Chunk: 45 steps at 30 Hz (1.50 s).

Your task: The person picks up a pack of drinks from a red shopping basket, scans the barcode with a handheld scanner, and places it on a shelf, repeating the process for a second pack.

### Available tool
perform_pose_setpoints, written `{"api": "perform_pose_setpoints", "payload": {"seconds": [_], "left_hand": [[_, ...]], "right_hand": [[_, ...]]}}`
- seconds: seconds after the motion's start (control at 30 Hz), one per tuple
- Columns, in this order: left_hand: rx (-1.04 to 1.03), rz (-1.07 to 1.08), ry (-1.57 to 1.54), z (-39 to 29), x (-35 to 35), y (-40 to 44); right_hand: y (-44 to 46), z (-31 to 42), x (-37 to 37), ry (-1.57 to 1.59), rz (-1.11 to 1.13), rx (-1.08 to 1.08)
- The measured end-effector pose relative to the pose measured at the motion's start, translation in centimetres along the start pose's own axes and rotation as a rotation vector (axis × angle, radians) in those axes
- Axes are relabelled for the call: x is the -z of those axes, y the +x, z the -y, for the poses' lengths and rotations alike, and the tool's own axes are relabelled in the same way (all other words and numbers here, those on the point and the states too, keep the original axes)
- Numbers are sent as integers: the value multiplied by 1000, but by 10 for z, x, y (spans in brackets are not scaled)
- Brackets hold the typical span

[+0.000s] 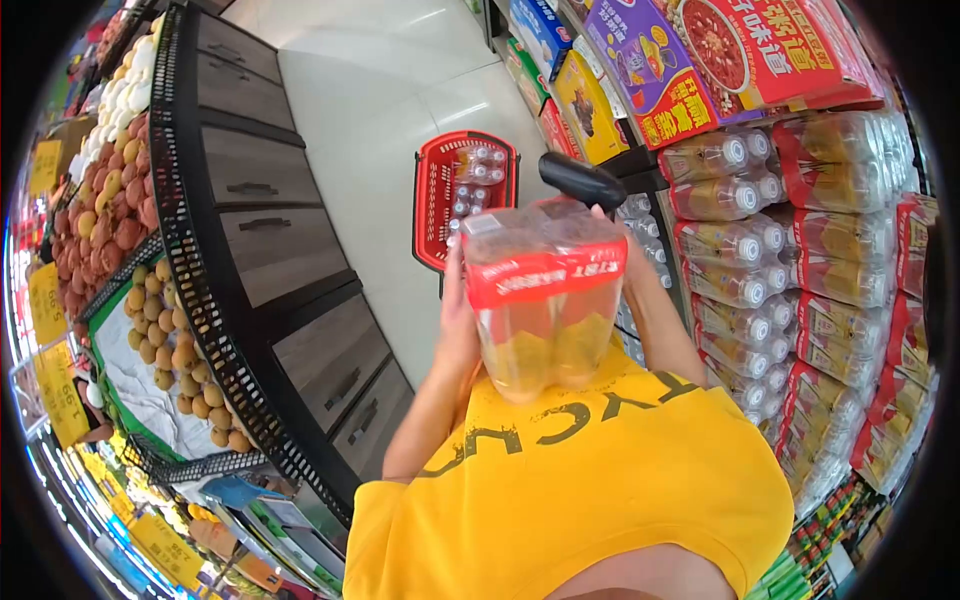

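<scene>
Both of my hands hold a shrink-wrapped pack of clear plastic bottles (545,325) in front of my chest. A red printed band runs across the wrap, and something yellowish shows through its lower part. My left hand (457,300) is pressed against the pack's left side. On the opposite side my right hand (622,245) grips it, its fingers partly hidden behind the pack. Just beyond the pack is a black rounded handle (582,182). Farther off, a red shopping basket (432,200) stands on the floor with several bottles (478,165) in it.
Stacked bottle packs (735,250) with red labels line the right side. Boxed goods (755,50) sit beyond them. To the left runs a produce stand with dark drawers (265,245), a black mesh edge (205,300) and round brown fruit (165,330). Pale floor tiles (370,110) lie between.
</scene>
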State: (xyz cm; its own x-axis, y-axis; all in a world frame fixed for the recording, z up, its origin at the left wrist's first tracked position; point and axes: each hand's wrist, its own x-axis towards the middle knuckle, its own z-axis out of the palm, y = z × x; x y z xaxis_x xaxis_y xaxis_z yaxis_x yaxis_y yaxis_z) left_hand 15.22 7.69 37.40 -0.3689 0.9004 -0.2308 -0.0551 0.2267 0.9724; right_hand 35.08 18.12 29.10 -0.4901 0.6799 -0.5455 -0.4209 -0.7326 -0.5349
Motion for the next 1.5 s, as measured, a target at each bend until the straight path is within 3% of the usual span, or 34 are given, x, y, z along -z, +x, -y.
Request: {"api": "perform_pose_setpoints", "payload": {"seconds": [0.1, 0.23, 0.4, 0.53, 0.63, 0.73, 0.93, 1.07, 1.13, 1.2, 1.27, 1.33, 1.37, 1.47, 1.5], "left_hand": [[161, 217, -141, 46, 34, 10], [226, 322, -398, 35, 46, 30], [221, 466, -410, 11, 44, 39], [200, 628, -331, 2, 29, 41], [104, 815, -72, 2, 21, 46], [101, 863, -81, 1, 7, 45], [240, 1038, -210, 29, -22, 44], [95, 1166, -195, 9, -39, 28], [248, 1128, -197, 18, -46, 24], [315, 1092, -138, 62, -52, 34], [390, 1058, -185, 72, -56, 26], [457, 1043, -229, 73, -62, 14], [488, 1040, -248, 73, -67, 8], [610, 1074, -277, 79, -96, -24], [667, 1094, -280, 83, -111, -38]], "right_hand": [[-25, 17, -43, -120, -26, 202], [-63, 33, -75, -424, 129, 335], [-134, 95, -104, -759, 105, 288], [-180, 113, -119, -843, -30, 82], [-196, 110, -131, -923, -77, -40], [-207, 99, -132, -834, -101, -177], [-235, 68, -129, -635, -159, -112], [-263, 57, -116, -684, -253, -73], [-278, 51, -112, -691, -284, -82], [-283, 25, -93, -857, -267, 414], [-293, -3, -69, -967, -296, 660], [-308, -29, -44, -1039, -355, 654], [-313, -51, -21, -1187, -389, 869], [-340, -120, 22, -955, -481, 883], [-353, -143, 28, -1016, -534, 840]]}}
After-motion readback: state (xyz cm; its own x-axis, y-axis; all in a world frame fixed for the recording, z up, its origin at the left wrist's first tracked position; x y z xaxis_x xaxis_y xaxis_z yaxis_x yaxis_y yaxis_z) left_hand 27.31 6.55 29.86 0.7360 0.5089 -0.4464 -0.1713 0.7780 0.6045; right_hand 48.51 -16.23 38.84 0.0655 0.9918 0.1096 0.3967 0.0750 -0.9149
